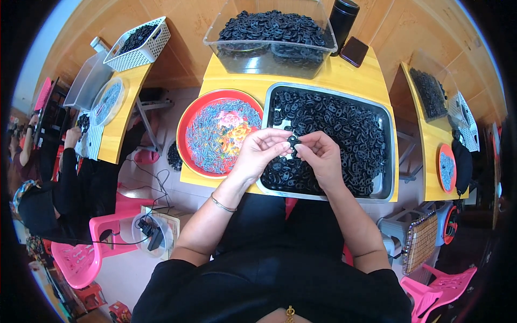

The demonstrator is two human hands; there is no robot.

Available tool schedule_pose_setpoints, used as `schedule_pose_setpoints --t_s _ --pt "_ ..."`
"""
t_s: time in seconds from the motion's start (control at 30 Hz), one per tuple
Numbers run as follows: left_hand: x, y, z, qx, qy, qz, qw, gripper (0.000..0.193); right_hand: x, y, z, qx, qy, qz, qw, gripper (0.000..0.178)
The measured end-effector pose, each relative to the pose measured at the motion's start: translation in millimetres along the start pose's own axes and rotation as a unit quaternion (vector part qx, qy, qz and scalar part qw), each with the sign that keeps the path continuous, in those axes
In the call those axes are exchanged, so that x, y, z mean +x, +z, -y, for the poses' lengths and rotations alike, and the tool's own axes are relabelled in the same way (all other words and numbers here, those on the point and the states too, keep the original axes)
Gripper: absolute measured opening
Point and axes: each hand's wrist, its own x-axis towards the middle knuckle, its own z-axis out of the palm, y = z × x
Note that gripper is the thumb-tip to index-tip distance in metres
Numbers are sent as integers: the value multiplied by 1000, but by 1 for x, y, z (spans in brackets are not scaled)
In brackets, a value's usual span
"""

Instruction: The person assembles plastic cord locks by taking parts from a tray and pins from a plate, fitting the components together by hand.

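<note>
Fingertips of both hands meet on one small black ring-shaped part (292, 141), held just above the near left corner of a metal tray (389, 141). Left hand (259, 152) curls its fingers in, thumb and forefinger pinching the part from the left; right hand (321, 153) pinches the same piece from the right, its other fingers loosely bent. A thin bangle (222, 204) circles the left wrist.

One metal tray lies under the hands, heaped with black parts (344, 129) too many to count. Just left of it, touching its edge, sits one round red tray (187, 119) spread with small blue-grey pieces (207, 141) over a flower pattern. Behind both stands one clear plastic bin (269, 54), also full of black parts. One black cylinder (343, 17) and one dark flat phone-like object (354, 51) rest at the bin's right. All sit on one yellow table (237, 83).

Two similar yellow tables flank it, well apart; another person (64, 188) in black sits at the left one.
</note>
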Motion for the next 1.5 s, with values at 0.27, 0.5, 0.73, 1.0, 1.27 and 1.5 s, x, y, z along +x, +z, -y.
schedule_pose_setpoints --t_s 0.27,0.5,0.73,1.0,1.27,1.5 --pt "-1 1 0 5 1 -2 1000 22 0 -1 0 14 11 1 1000 12" --pt "-2 1 1 12 -2 1 1000 22 0 -1 0 10 14 3 1000 10" --pt "-1 -3 -3 -15 -39 22 999 19 0 1 -2 3 4 27 1000 16" --pt "-2 -12 -16 -95 -124 72 985 27 -2 1 -4 -25 -17 134 991 29" --pt "-5 -9 -17 -148 -181 88 968 27 -5 -1 -2 -23 29 154 987 20" --pt "-2 -10 -8 -151 -159 87 972 26 -3 0 1 -6 23 149 989 22"
